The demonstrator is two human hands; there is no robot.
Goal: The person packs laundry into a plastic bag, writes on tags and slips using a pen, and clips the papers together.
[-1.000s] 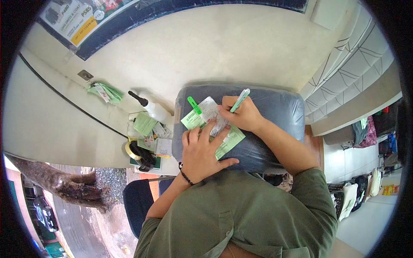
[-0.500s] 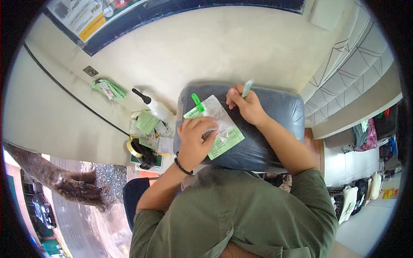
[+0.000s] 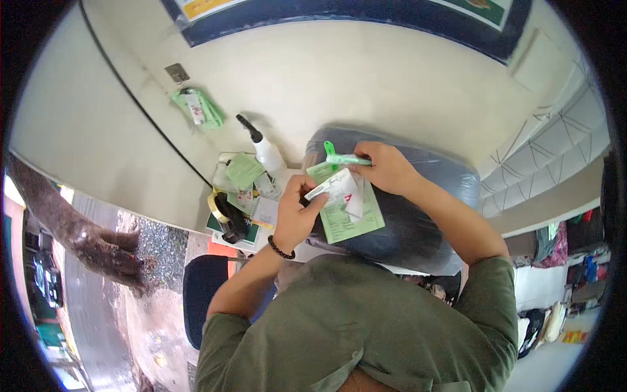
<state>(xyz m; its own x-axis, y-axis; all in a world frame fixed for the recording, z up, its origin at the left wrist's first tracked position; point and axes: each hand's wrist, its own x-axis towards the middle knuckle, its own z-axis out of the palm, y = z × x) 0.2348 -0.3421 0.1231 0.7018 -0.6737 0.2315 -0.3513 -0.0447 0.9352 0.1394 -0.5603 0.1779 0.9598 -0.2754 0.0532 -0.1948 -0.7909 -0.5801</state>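
My left hand (image 3: 299, 204) pinches a creased, partly folded white paper (image 3: 338, 187) that has dark writing and a small red mark. Below that paper lies a green printed form (image 3: 356, 225) with handwriting. In my right hand (image 3: 386, 167) is a green pen (image 3: 348, 159), lying nearly level and pointing left over the top of the papers. A bright green clip (image 3: 329, 149) sticks up at the papers' upper edge, close to the pen. Everything rests on a dark bundle wrapped in clear plastic (image 3: 428, 209). Whether my right fingers touch the white paper, I cannot tell.
Left of the bundle stand a white spray bottle (image 3: 266, 153), green slips (image 3: 244, 171), a spiral notepad (image 3: 264, 212) and a yellow tape roll (image 3: 219, 204). A green packet (image 3: 199, 108) hangs on the wall. Clothes (image 3: 545, 245) are at far right.
The white paper has been lifted and folded over by my left hand. My right hand has moved left towards the clip, and the pen has tipped from upright to level. The view has shifted.
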